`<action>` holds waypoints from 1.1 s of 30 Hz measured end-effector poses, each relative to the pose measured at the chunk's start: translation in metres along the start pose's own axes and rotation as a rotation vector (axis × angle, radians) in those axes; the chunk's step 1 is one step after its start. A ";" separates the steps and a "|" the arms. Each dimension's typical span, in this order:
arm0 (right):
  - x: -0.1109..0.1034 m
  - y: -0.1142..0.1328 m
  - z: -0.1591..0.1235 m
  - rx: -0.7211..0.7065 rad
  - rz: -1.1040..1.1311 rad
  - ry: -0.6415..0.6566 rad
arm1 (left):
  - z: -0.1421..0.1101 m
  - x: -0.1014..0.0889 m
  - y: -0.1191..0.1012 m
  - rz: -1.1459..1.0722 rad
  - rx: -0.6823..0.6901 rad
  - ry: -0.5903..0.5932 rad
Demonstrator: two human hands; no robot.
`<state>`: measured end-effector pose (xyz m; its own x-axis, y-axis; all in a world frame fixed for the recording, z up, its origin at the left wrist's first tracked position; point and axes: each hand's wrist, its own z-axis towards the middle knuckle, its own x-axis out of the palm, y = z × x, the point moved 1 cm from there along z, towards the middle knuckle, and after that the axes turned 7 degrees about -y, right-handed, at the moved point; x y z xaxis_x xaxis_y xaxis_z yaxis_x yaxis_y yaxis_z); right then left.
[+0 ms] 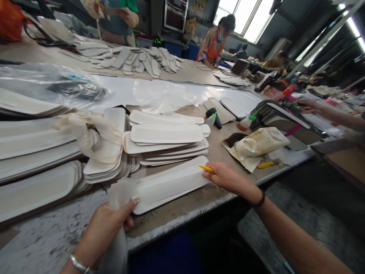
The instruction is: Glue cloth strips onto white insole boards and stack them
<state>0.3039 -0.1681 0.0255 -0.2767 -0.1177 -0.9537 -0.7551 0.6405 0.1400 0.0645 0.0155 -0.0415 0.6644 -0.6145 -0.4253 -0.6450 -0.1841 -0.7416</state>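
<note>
Close to the table's near edge lies a long white panel (171, 184) with rounded corners. My left hand (110, 224) is closed at its left end, thumb on top, pinching a thin translucent whitish strip (121, 192). This strip hangs down past the table edge beside my wrist. At the panel's right end, my right hand (228, 177) is closed around a slim yellow pointed stick (207, 169). Its tip points left over the panel; whether it touches the surface I cannot tell. Just behind lies a stack of similar white panels (168, 134).
More white panels (37, 186) lie left, with crumpled cream strips (94, 137) on top. Beyond my right hand are a glue-stained white container (261, 142), a yellow-handled brush (268, 163), green-tipped bottles (246, 122) and stacked dark panels (285, 118). A co-worker's arm (330, 114) reaches in from the right.
</note>
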 end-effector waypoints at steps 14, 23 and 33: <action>0.012 0.016 0.015 0.097 -0.287 -0.031 | 0.002 -0.002 0.003 0.144 0.035 0.013; 0.016 0.015 0.019 0.096 -0.279 -0.035 | 0.010 -0.003 0.018 0.167 0.040 0.070; 0.019 -0.009 -0.005 0.221 -0.153 -0.276 | 0.002 -0.002 0.012 -0.014 -0.011 0.033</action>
<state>0.3023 -0.1803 0.0073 0.0222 -0.0352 -0.9991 -0.6208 0.7828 -0.0413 0.0562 0.0160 -0.0501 0.6612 -0.6364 -0.3973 -0.6398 -0.2018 -0.7415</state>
